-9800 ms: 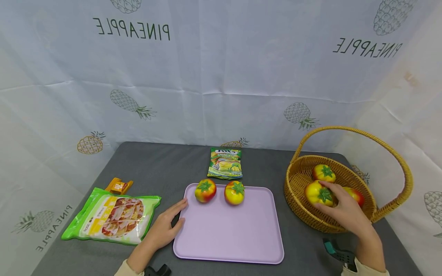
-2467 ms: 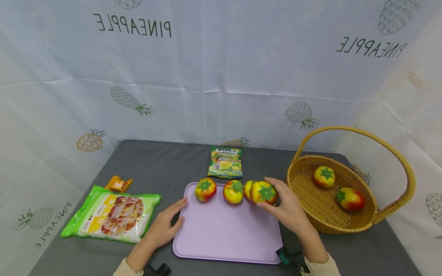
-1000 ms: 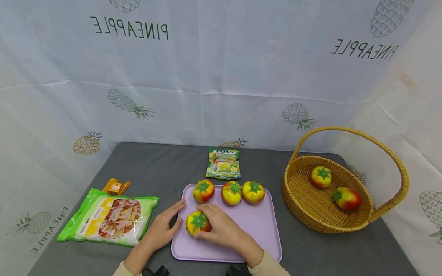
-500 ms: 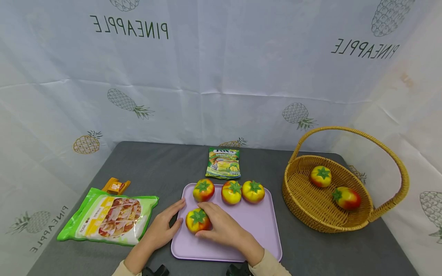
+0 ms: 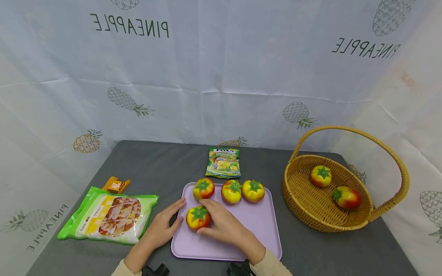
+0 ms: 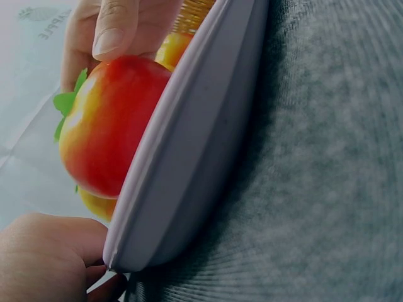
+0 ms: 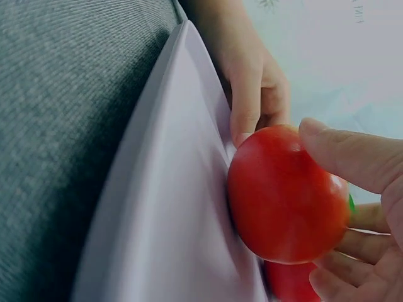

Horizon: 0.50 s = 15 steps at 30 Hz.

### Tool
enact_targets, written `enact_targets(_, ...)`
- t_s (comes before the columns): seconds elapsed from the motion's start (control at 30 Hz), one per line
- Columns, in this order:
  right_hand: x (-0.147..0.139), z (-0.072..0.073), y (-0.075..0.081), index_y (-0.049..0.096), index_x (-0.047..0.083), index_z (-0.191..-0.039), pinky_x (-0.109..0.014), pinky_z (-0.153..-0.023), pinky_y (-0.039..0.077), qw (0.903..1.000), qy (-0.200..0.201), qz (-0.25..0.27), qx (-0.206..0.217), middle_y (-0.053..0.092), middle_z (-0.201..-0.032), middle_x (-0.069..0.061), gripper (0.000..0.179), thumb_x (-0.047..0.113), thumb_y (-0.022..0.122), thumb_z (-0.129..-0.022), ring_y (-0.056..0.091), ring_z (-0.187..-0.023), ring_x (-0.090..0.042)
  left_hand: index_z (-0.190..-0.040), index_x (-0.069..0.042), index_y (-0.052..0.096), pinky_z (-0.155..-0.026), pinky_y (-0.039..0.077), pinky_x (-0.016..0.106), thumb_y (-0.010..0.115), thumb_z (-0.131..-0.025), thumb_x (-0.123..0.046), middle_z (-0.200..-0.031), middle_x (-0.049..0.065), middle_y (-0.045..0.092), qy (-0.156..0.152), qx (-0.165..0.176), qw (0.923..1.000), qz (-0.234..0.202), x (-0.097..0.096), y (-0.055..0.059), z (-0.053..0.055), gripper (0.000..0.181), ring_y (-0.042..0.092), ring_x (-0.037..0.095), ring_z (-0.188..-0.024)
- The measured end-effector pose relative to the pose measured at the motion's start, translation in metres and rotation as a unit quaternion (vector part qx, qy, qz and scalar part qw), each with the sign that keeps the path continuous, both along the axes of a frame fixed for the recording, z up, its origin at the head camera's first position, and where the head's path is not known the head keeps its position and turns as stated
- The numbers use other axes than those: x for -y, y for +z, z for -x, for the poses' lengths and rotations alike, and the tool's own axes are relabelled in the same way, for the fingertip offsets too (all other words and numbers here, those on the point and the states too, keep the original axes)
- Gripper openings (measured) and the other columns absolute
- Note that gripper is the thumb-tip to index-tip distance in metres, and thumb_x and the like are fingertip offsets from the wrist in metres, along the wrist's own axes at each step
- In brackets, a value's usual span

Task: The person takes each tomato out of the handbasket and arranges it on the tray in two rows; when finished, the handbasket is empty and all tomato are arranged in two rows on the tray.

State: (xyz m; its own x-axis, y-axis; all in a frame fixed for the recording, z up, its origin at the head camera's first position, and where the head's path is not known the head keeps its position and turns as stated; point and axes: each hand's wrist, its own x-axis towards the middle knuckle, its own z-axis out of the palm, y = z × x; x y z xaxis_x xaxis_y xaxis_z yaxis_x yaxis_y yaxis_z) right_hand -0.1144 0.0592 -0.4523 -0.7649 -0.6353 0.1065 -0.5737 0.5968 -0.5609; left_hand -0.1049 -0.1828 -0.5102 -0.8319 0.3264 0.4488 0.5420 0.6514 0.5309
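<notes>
On the lilac tray (image 5: 228,245), my right hand (image 5: 226,224) holds a red-and-yellow tomato (image 5: 198,217) with a green star-shaped top, near the left side. Its thumb and fingers lie around the fruit, as the right wrist view also shows the tomato (image 7: 289,195) against the thumb. My left hand (image 5: 162,226) rests at the tray's left rim, fingertips and thumb tip touching it. Along the back of the tray sit three more: a left tomato (image 5: 203,189), a middle tomato (image 5: 231,191) and a right tomato (image 5: 253,191).
A wicker basket (image 5: 310,218) with a tall handle stands at right, holding an upright tomato (image 5: 321,176) and a tipped tomato (image 5: 347,198). Behind the tray lies a green candy bag (image 5: 223,163). Left are a green-and-white food bag (image 5: 110,218) and a small orange packet (image 5: 116,186).
Since the oldest frame, my right hand has come from the basket to the tray's left side with a tomato. Another tomato now sits at the back right of the tray. My left hand has stayed put.
</notes>
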Motion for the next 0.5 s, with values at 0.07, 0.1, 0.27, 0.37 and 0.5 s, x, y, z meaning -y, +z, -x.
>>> enact_targets(0.07, -0.001, 0.000, 0.001, 0.038, 0.008, -0.143, -0.038, -0.110, 0.036, 1.0000, -0.002, 0.000, -0.006, 0.046, -0.143, -0.005, 0.076, 0.041, 0.072, -0.082, 0.045, -0.131, -0.020, -0.129, -0.003, 0.057, -0.105, 0.016, 0.001, 0.068, -0.083, -0.006, -0.135, 0.010, 0.056, 0.000, 0.000, 1.0000, 0.000, 0.000, 0.000, 0.000, 0.048, 0.056, 0.030, -0.120)
enact_targets(0.1, -0.002, 0.001, 0.002, 0.038, 0.008, -0.143, -0.038, -0.110, 0.036, 1.0000, -0.003, 0.001, -0.007, 0.046, -0.143, -0.006, 0.076, 0.040, 0.072, -0.082, 0.044, -0.131, -0.020, -0.129, -0.003, 0.057, -0.105, 0.016, 0.001, 0.068, -0.083, -0.006, -0.135, 0.010, 0.056, 0.000, -0.001, 1.0000, 0.000, 0.000, 0.000, 0.000, 0.048, 0.056, 0.030, -0.120)
enact_targets(0.27, -0.012, 0.001, 0.015, 0.038, 0.008, -0.143, -0.042, -0.109, 0.037, 0.9997, -0.020, 0.016, 0.005, 0.045, -0.143, -0.006, 0.075, 0.037, 0.072, -0.082, 0.044, -0.131, -0.022, -0.129, -0.002, 0.057, -0.105, 0.016, 0.002, 0.068, -0.083, -0.006, -0.135, 0.011, 0.056, -0.003, -0.004, 1.0000, -0.002, -0.001, 0.002, 0.000, 0.047, 0.056, 0.031, -0.119)
enact_targets(0.37, -0.023, 0.002, 0.025, 0.038, 0.008, -0.143, -0.043, -0.109, 0.037, 0.9988, -0.035, 0.033, 0.011, 0.045, -0.143, -0.007, 0.076, 0.035, 0.073, -0.082, 0.044, -0.132, -0.023, -0.128, -0.001, 0.057, -0.105, 0.016, 0.002, 0.068, -0.083, -0.006, -0.135, 0.011, 0.056, -0.004, -0.003, 1.0000, -0.004, -0.001, 0.002, 0.000, 0.047, 0.056, 0.031, -0.119)
enact_targets(0.5, -0.043, 0.006, 0.036, 0.040, 0.009, -0.143, -0.047, -0.109, 0.035, 0.9965, -0.068, 0.049, -0.002, 0.046, -0.144, -0.008, 0.076, 0.034, 0.075, -0.080, 0.041, -0.134, -0.027, -0.128, -0.001, 0.057, -0.105, 0.016, 0.001, 0.067, -0.084, -0.006, -0.135, 0.012, 0.056, -0.005, 0.000, 1.0000, -0.005, -0.001, 0.003, 0.000, 0.046, 0.056, 0.031, -0.120)
